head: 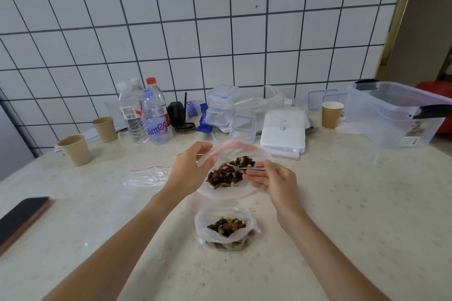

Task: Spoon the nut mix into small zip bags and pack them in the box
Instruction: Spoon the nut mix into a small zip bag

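The right hand [271, 178] is pinching the handle of a metal spoon [241, 169], with fingers and thumb pressed together around it. The left hand [189, 166] is pinching the thin edge of a clear bag [227, 150] and lifting it up so the mouth is staying open.

The biggest thing here is the table [354, 215], and everything is sitting on it. Far off on the right, near the wall, the big clear box [391, 115] is waiting; it is well apart from the hands.

In the middle, the nut mix [227, 173] is lying in the open bag, and the bowl of the spoon is resting in it. I think this is the scooping step, and no bag is looking closed yet.

Closer to the person, a smaller bag [226, 227] is standing open with some nuts inside it. An empty zip bag [146, 176] with a red strip is lying flat to the left.

The bags are looking very thin, soft and floppy. They are probably light and a bit slippery, so it is best to be holding them by the top edge, near the zip. Squeezing the middle could be pushing nuts out. The nuts are small and loose, so a tipped spoon could be spilling them.
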Motion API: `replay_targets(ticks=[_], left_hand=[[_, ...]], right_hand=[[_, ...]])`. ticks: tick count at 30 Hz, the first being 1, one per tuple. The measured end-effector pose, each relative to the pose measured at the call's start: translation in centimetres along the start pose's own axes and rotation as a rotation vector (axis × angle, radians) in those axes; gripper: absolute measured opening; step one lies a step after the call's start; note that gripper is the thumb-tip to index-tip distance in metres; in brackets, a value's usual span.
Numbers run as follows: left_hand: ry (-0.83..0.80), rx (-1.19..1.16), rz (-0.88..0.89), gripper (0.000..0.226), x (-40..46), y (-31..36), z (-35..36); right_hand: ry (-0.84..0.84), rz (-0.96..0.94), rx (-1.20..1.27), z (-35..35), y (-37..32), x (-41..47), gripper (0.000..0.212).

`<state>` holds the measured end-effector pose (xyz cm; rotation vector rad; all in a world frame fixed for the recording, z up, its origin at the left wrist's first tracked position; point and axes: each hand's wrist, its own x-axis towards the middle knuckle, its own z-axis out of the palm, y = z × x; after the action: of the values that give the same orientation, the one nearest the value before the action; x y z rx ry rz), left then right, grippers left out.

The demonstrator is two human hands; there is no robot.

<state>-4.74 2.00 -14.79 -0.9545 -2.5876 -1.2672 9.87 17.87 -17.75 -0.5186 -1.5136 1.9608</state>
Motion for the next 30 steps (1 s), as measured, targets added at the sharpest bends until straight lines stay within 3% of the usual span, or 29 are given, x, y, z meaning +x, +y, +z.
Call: replay_targets(ticks=[5,8,12,19,22,26,28,30], left_hand=[[0.061,0.055,0.043,0.038,-1.9,0.9,-2.1],[0.115,0.047,0.080,0.029,-3.7,1.1,-3.3],[0.007,0.023,0.037,0.009,-6.8,1.0,-3.7],[-0.131,-0.063,-0.029,0.024,-10.7,0.8,-2.5],[-0.172,-0.094,-0.028,0.017,-10.9,1.0,-2.4],[-0.156,-0.165,-0.037,0.013,-10.7,1.3,-2.8],[-0.146,-0.173,-0.052,0.012,-10.7,1.1,-3.0],[-0.143,-0.173,-0.069,0.012,-10.7,0.9,-3.1]], right_hand=[[-0.002,-0.015,0.032,-0.7,-1.3,-0.6,0.031],[-0.030,-0.047,0.036,-1.5,-3.0,-1.7,0.032],[-0.090,-0.066,0.016,-2.9,-4.8,-4.5,0.033],[-0.225,-0.064,-0.106,-4.0,-4.9,-9.2,0.033],[-0.283,-0.259,-0.416,-4.2,-4.2,-10.5,0.028],[-0.437,-0.879,-1.077,-5.2,-4.5,-11.4,0.032],[-0.488,-1.094,-1.205,-5.3,-4.7,-11.5,0.031],[-0.494,-1.141,-1.211,-5.4,-5.0,-11.6,0.029]])
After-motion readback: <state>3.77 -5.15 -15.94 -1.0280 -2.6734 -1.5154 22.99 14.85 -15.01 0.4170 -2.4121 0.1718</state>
